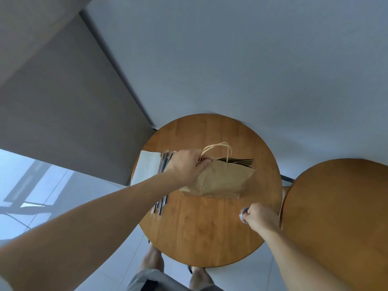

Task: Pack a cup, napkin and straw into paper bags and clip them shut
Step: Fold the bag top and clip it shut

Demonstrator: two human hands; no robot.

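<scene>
Cup step, I judge: my left grip (189, 164) pinches the paper bag (222, 179) at its rim, my right grip (260, 217) curls round a clear cup (244, 215) just short of it, which next needs lifting in through the mouth.

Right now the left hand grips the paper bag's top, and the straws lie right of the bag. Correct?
Nearly. In the head view the straws lie to the left of the paper bag; the left hand does grip its top.
</scene>
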